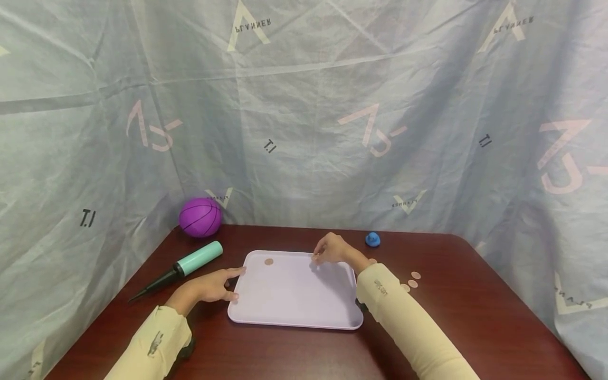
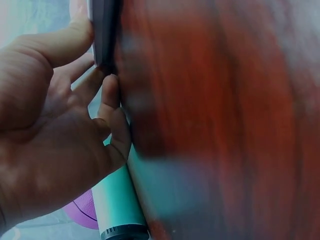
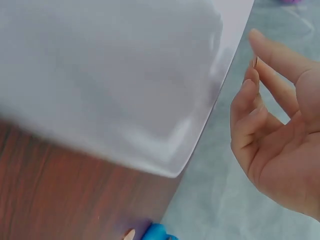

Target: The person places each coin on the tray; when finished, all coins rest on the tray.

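Note:
A lavender tray [image 1: 294, 301] lies flat on the dark wooden table, with one copper coin [image 1: 268, 261] near its far left corner. My left hand [image 1: 233, 282] holds the tray's left rim [image 2: 104, 30], thumb on one side and fingers on the other. Over the tray's far right corner, my right hand [image 1: 317, 257] pinches a small copper coin [image 3: 255, 62] at its fingertips. In the right wrist view the tray [image 3: 125, 75] fills the left side, and that hand [image 3: 255, 55] hovers just past its edge.
A teal hand pump [image 1: 190, 264] lies left of the tray, with a purple ball [image 1: 200, 217] behind it by the curtain. A small blue object [image 1: 372, 239] sits at the back. Loose coins [image 1: 413, 279] lie right of the tray. Grey cloth walls enclose the table.

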